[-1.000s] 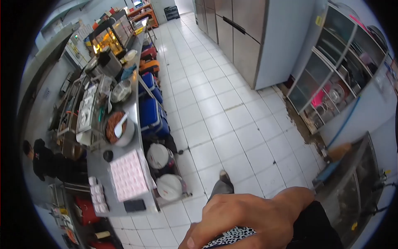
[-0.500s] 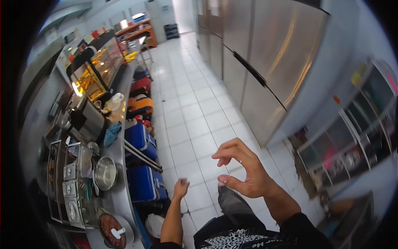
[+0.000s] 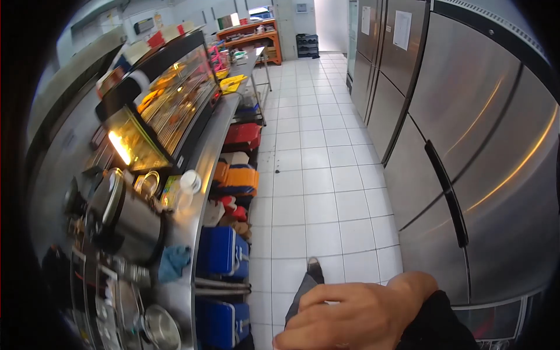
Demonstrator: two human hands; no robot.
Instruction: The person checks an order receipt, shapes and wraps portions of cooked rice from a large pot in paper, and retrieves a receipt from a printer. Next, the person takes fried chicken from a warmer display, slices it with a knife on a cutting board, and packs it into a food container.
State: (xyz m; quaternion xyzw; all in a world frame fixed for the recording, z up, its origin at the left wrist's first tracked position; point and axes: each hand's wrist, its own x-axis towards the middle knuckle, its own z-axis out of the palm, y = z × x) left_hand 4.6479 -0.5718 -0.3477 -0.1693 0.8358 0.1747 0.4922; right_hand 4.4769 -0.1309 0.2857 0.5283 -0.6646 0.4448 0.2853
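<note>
My right hand is at the bottom of the view, back upward, with a dark sleeve at the wrist. Its fingers point left and are loosely bent, with a small gap between two of them. I see nothing held, though the palm is hidden. My left hand is out of view. Below the right hand, my leg and shoe show on the white tiled floor. The nearest large thing on the right is a steel refrigerator with a black handle; the hand is apart from that handle.
Along the left runs a steel counter with a lit glass food warmer, a large steel pot, a blue cloth and a metal bowl. Blue cool boxes sit beneath. Far off stands an orange shelf.
My view has moved forward and turned right toward the refrigerators. My left hand has left the view. My right hand has turned back-upward and come closer to the camera.
</note>
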